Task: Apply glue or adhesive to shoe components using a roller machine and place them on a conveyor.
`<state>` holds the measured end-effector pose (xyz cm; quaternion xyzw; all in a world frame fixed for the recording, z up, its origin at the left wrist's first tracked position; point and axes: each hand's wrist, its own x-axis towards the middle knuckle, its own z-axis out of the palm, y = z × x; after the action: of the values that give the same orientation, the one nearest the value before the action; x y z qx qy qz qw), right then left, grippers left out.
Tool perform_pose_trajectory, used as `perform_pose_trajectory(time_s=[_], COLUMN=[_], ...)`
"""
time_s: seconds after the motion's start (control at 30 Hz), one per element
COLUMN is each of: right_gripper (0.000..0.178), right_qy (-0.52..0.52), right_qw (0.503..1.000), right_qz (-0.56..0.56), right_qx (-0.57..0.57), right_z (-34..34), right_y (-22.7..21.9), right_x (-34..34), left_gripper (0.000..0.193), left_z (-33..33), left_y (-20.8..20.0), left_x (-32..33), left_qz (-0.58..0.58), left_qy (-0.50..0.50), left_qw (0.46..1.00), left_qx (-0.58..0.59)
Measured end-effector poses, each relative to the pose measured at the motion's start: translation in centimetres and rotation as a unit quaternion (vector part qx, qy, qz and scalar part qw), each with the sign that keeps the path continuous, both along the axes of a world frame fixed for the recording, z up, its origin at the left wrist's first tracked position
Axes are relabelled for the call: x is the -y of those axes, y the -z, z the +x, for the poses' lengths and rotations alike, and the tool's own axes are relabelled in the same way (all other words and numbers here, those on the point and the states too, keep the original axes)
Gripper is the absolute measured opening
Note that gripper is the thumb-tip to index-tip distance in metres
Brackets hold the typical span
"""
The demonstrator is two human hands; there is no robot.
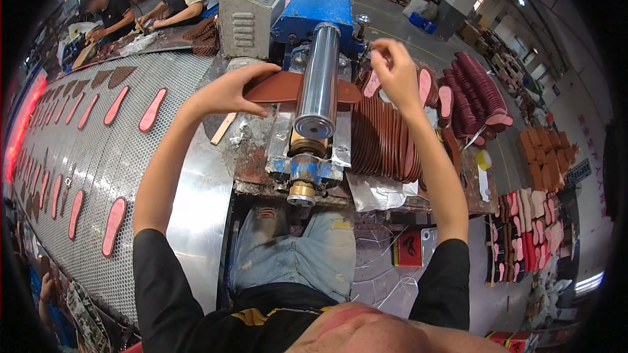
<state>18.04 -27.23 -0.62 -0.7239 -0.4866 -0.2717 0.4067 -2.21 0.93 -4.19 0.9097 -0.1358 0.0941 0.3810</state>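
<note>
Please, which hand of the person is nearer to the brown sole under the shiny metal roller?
The left. The left hand is at the left end of the brown sole, its fingers spread around it; the right hand is apart, beyond the sole's right end.

A sole (280,89) lies under the roller (318,75); from there, the conveyor (150,163) is at eight o'clock, machine housing (314,12) at twelve, stacked soles (387,137) at four.

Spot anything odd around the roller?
Mild clutter: crumpled white scraps lie loose near a tan strip left of the roller, and a wrinkled white sheet lies at the near end of the brown stack.
</note>
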Motion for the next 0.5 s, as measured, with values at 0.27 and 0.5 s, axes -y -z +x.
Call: perform_pose_trajectory(time_s=[0.27, 0.5], right_gripper=[0.034, 0.029], right_qy=[0.024, 0.062], right_qw=[0.999, 0.997], right_qz=[0.004, 0.047], right_qx=[0.028, -0.028], right_z=[10.5, 8.3], right_y=[-1.1, -0.2], right_x=[-7.5, -9.7], left_gripper=[0.094, 0.070], left_z=[-3.2, -13.1], left_y=[3.3, 12.1], left_x=[-4.8, -11.7], left_qz=[0.099, -0.393], left_qy=[-0.057, -0.186], left_qw=[0.993, 0.878], left_qx=[-0.014, -0.200])
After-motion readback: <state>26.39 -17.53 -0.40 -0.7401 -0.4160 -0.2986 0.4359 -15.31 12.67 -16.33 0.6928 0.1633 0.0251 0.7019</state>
